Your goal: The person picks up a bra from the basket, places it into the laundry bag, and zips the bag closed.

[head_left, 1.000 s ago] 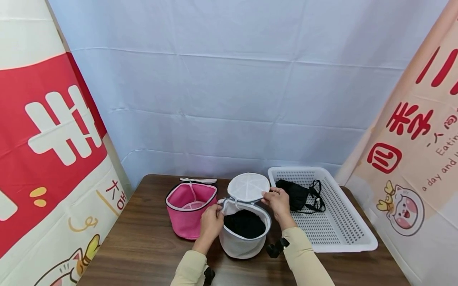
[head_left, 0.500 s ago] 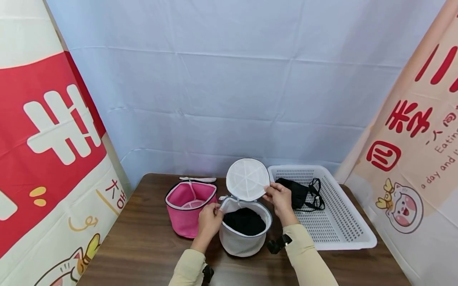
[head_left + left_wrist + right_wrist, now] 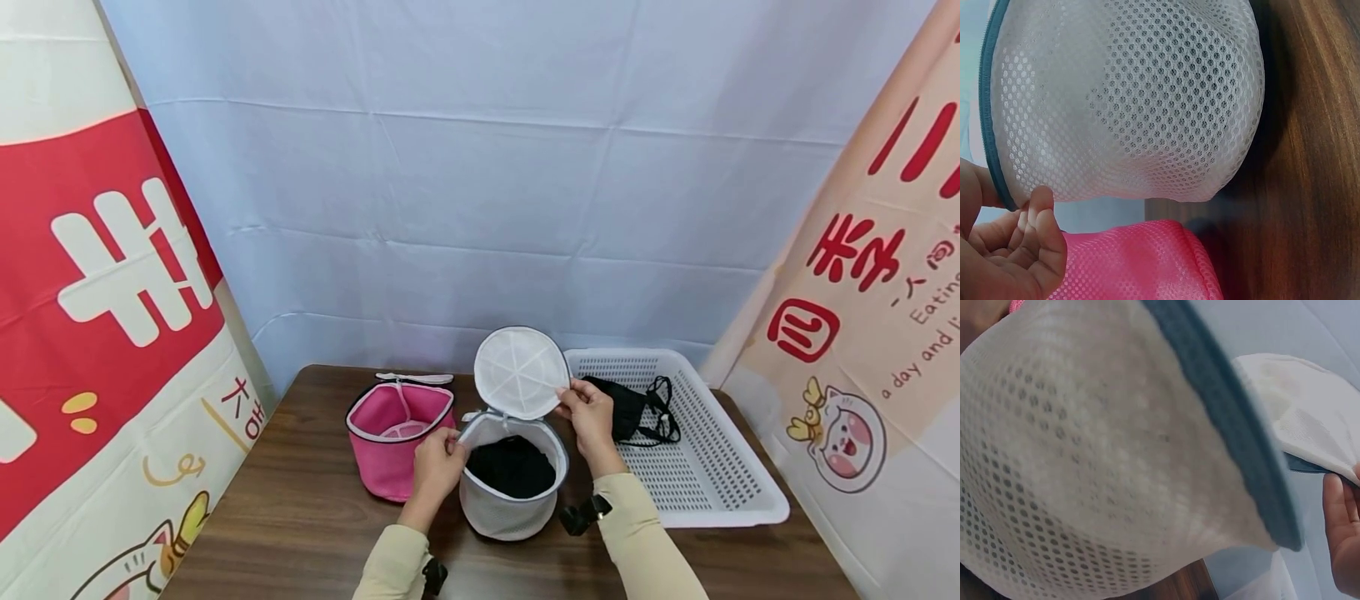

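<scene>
A white mesh laundry bag point(image 3: 504, 517), round and zip-edged, stands upright on the table with black cloth point(image 3: 513, 467) inside. Its round lid point(image 3: 521, 372) is raised behind the opening. My left hand point(image 3: 437, 467) pinches the bag's rim on the left side; in the left wrist view the thumb and fingers point(image 3: 1044, 219) hold the blue-grey zip edge. With my right hand point(image 3: 588, 417) I pinch the lid's right edge, and the right wrist view has those fingers point(image 3: 1336, 506) at the lid's border. A pink mesh bag point(image 3: 386, 467) stands open just left of my left hand.
On the right, a white plastic basket point(image 3: 750, 500) holds a black cloth item with cords point(image 3: 626, 408). The brown wooden table point(image 3: 285, 500) ends at a pale blue cloth backdrop point(image 3: 480, 208), with printed cloths on both sides.
My right hand has raised the lid from a lower, tilted-back position to a more upright one. My left hand has stayed on the rim, moving only slightly.
</scene>
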The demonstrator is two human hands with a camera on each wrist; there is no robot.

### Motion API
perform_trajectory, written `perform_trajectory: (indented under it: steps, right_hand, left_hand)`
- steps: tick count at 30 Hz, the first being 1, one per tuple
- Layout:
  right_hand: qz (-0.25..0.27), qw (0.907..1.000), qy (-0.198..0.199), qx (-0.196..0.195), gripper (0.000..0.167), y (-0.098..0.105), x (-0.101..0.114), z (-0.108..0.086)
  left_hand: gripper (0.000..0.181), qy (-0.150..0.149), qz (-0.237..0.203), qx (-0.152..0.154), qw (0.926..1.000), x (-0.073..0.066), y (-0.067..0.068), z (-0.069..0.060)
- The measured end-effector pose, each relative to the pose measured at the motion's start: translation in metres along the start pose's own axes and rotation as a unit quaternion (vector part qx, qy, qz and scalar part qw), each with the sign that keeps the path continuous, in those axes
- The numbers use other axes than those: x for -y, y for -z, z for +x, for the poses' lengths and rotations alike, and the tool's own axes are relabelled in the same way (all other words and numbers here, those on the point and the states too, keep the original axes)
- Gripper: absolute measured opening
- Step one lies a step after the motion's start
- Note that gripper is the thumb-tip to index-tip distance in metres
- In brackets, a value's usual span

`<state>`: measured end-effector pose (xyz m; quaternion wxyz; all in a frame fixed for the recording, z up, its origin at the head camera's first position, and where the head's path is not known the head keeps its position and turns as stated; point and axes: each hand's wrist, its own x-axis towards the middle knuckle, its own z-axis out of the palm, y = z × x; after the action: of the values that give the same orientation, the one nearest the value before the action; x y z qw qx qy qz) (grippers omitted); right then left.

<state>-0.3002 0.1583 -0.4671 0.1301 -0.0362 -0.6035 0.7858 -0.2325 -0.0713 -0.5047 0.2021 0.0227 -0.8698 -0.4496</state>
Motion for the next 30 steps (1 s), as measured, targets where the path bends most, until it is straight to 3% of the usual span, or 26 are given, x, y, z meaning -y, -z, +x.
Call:
perform_trajectory:
  steps: [8,15,21,23,30]
  right_hand:
    - [-0.013,0.9996,0.027,0.004,0.024,-0.001,0.003,-0.001]
    - [-0.074,0.9963,0.043,0.010,0.017,0.003,0.008,-0.008]
    - [-0.103,0.9914,0.076,0.028,0.017,0.007,0.012,-0.013]
    - [-0.117,0.9886,0.089,0.031,0.015,0.008,0.015,-0.017]
    - [-0.170,0.9634,0.202,0.050,0.008,0.006,0.034,-0.037]
  left_hand:
    - [0.012,0.004,-0.007,0.005,1.0000,0.000,0.000,0.001]
    - [0.012,-0.017,-0.059,0.040,0.9973,0.002,0.003,0.001]
    - [0.013,-0.015,-0.075,0.050,0.9958,0.002,0.006,0.002]
    - [0.014,-0.008,-0.074,0.055,0.9957,0.002,0.006,0.002]
    - [0.014,-0.003,-0.083,0.058,0.9949,0.004,0.007,0.002]
